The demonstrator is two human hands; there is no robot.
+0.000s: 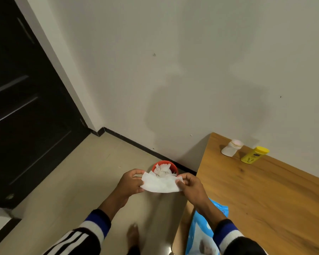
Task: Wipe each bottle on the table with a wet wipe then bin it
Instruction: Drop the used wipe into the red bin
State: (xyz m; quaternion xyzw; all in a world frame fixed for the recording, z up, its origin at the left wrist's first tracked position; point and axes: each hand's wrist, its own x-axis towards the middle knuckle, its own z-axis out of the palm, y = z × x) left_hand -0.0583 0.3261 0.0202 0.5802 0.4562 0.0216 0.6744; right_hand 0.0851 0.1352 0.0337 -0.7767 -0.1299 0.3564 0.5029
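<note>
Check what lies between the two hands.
In the head view, a white wet wipe stretches between left hand and right hand, above the red bin.

A plain off-white wall (pixel 173 61) filled most of the view, marked by a few small dark specks and soft grey shadows. At the left stood a dark panelled door (pixel 22 107) set in a pale frame (pixel 63 67). A black skirting board (pixel 145 150) ran along the foot of the wall down to the beige tiled floor (pixel 72 181). At the right, a wooden desk (pixel 265 190) with a warm brown grain stood against the wall, its corner pointing toward the skirting. The light was dim and even, with a faint sheen on the floor near the bottom edge.
</note>
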